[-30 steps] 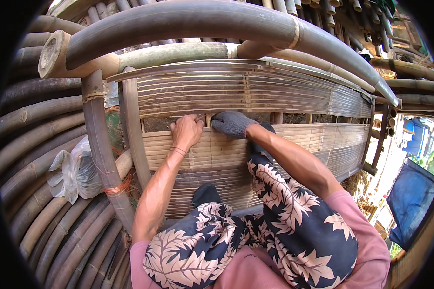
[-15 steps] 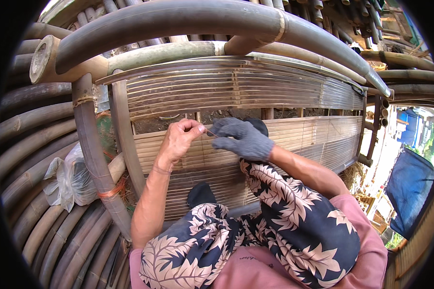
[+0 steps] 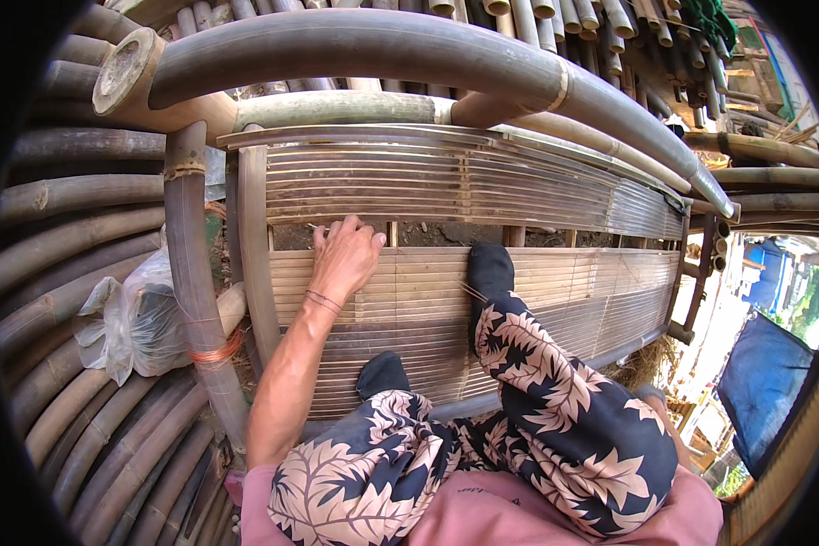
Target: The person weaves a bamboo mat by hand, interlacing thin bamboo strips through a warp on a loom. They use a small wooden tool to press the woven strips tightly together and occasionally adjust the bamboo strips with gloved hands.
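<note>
My left hand is bare, palm down, with its fingers apart and bent over the edge of the near bamboo-slat panel. The fingertips reach the gap between this panel and the far slat panel; no object shows in them. Only a bit of grey glove shows of my right hand, low at the right behind my raised leg, and its fingers are hidden. A few thin brown strands stick out beside my right ankle.
My dark-socked feet rest on the slats. Thick bamboo poles frame the bench. At left, a clear plastic bag sits on stacked bamboo, by a post wrapped with orange twine. A blue sheet hangs at right.
My hands, together at a thin strand before, are now apart. The left has come down to the slat edge; the gloved right has drawn back to the lower right behind my leg.
</note>
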The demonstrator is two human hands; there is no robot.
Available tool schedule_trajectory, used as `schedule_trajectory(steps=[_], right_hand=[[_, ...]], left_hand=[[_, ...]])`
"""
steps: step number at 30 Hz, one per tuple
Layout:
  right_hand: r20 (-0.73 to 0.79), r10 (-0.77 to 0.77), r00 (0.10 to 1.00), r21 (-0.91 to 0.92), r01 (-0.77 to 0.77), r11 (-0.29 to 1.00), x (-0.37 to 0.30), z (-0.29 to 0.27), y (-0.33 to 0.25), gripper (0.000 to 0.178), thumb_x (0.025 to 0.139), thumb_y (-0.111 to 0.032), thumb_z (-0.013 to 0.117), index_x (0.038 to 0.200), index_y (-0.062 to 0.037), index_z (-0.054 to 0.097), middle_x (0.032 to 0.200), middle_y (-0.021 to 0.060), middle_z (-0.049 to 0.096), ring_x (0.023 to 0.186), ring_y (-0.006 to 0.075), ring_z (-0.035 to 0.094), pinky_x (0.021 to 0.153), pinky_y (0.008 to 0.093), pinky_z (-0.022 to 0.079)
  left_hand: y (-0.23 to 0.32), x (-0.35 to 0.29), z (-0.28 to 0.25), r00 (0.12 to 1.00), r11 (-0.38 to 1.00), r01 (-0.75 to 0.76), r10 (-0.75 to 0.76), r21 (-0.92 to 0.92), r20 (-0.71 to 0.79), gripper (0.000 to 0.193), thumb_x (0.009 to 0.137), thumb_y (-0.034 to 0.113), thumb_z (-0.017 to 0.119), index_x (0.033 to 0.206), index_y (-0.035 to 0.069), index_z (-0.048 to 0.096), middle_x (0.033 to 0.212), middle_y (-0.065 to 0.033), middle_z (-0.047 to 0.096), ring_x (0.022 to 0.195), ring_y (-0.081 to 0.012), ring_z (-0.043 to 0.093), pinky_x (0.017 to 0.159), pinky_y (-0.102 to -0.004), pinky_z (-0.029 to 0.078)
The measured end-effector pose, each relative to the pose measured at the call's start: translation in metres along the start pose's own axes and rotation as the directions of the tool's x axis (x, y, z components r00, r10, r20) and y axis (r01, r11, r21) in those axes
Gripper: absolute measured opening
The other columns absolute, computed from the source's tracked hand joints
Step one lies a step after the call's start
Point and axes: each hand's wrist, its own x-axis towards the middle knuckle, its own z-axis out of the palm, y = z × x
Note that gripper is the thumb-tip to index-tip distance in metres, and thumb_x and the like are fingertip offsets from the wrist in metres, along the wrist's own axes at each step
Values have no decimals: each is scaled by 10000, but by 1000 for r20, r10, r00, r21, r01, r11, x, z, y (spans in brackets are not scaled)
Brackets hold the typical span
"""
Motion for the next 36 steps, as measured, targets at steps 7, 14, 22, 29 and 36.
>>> schedule_trajectory(steps=[7, 14, 22, 29, 36], right_hand=[[-821, -419, 389, 113, 829, 547, -33, -180, -284, 456, 895, -354, 700, 1229, -51, 637, 1165, 158, 651, 1079, 357, 628, 938, 438, 513], [-340, -655, 675, -35, 687, 726, -60, -199, -387, 540, 861, -483, 684, 1100, 0, 659, 999, 220, 702, 994, 375, 672, 864, 463, 522], [-525, -711, 467, 526, 835, 161, -69, -221, -383, 317, 993, -347, 579, 1026, -75, 738, 971, 189, 721, 904, 340, 689, 842, 414, 521], [-516, -771, 372, 751, 629, -200, -63, -312, -406, 325, 933, -342, 655, 1078, -68, 752, 905, 74, 748, 698, 125, 666, 656, 289, 551], [-58, -699, 713, 1, 700, 714, -79, -245, -416, 471, 964, -395, 454, 986, -22, 740, 1055, 228, 708, 981, 400, 681, 929, 475, 514]], left_hand=[[-9, 8, 10, 958, 999, 39, -29, -29, 284, 363, 996, 379, 530, 999, 96, 756, 978, -176, 715, 1016, -350, 644, 930, -555, 347], [-18, 9, 19, 986, 987, 28, -1, -160, 168, 318, 935, 378, 593, 948, 126, 786, 840, -173, 726, 866, -343, 666, 897, -479, 311], [-13, 4, 29, 989, 991, 42, -24, -126, 143, 346, 966, 373, 533, 912, 111, 751, 853, -139, 726, 894, -317, 671, 940, -483, 317], [-12, 0, 31, 999, 994, -6, 11, -111, 47, 297, 944, 335, 546, 947, 119, 750, 923, -157, 736, 949, -331, 677, 946, -479, 332], [-15, -2, 31, 998, 990, -29, 36, -137, 48, 348, 968, 365, 545, 1162, 140, 726, 993, -118, 740, 1034, -299, 657, 1040, -533, 285]])
